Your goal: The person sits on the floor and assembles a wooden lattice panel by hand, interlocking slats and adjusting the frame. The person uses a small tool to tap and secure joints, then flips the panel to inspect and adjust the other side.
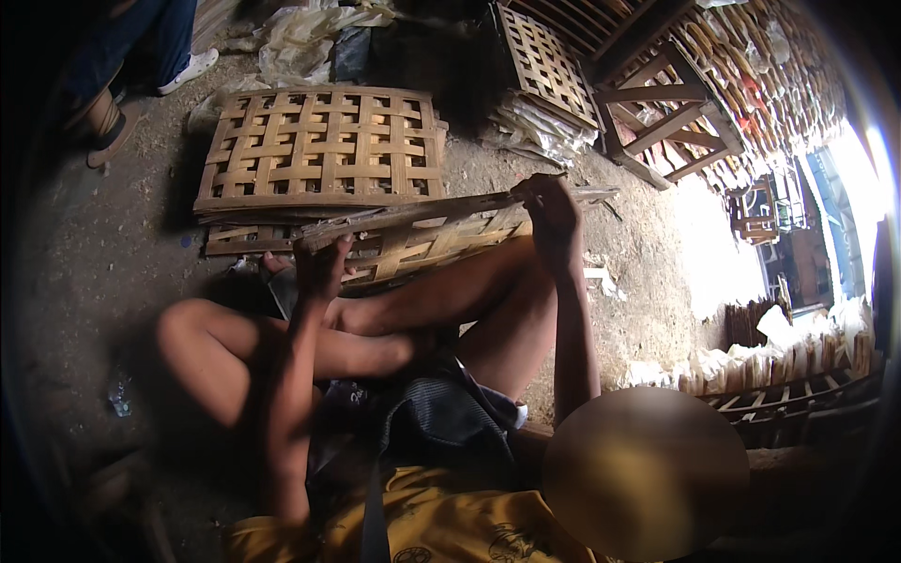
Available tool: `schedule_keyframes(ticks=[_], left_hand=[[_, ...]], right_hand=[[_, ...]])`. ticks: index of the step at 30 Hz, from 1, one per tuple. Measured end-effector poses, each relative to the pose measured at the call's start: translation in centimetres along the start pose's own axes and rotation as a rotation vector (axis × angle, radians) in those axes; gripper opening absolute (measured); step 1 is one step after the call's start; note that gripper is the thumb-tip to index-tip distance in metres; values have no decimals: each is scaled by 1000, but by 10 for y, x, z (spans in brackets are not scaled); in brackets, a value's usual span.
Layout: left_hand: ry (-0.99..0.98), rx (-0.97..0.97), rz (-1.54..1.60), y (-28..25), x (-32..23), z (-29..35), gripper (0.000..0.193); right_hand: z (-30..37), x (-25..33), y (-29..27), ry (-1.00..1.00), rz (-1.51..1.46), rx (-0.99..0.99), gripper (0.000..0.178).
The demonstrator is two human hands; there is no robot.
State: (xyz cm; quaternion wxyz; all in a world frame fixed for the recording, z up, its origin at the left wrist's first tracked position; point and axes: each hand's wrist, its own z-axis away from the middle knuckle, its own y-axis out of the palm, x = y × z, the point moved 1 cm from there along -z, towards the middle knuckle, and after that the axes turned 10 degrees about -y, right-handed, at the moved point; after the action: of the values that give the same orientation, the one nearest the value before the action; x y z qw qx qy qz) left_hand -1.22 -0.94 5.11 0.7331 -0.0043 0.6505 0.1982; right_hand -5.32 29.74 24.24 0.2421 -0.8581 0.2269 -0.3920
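Observation:
In front of my crossed legs, a long greyish wooden strip (422, 213) runs along the top edge of a tilted woven bamboo panel (450, 246). Whether the strip is fastened to the panel I cannot tell. My left hand (322, 268) is closed around the left end of this edge, its thumb pointing up. Farther right and higher, my right hand (551, 214) grips the same edge with curled fingers. Just beyond lies a stack of woven bamboo panels (324, 150) with an open lattice. My legs hide the lower part of the held panel.
Another stack of woven panels (552, 70) with plastic sheeting (535, 131) stands beyond on the right, beside a wooden frame (671, 122). Packed bundles (779, 352) line the right side. At far left, a person's feet (188, 72) stand on the dirt floor (103, 244).

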Motion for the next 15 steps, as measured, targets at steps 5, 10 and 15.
schedule_keyframes(ticks=[5, 10, 15], left_hand=[[-63, 87, -54, -5, -3, -7, 63], [-71, 87, -66, -2, -1, -13, 58], [10, 22, -39, 2, 2, -8, 52]], right_hand=[[-6, 6, 0, -38, -78, -41, 10], [-10, 3, -1, -56, -74, 27, 12], [-12, 14, -1, -88, 90, 102, 13]])
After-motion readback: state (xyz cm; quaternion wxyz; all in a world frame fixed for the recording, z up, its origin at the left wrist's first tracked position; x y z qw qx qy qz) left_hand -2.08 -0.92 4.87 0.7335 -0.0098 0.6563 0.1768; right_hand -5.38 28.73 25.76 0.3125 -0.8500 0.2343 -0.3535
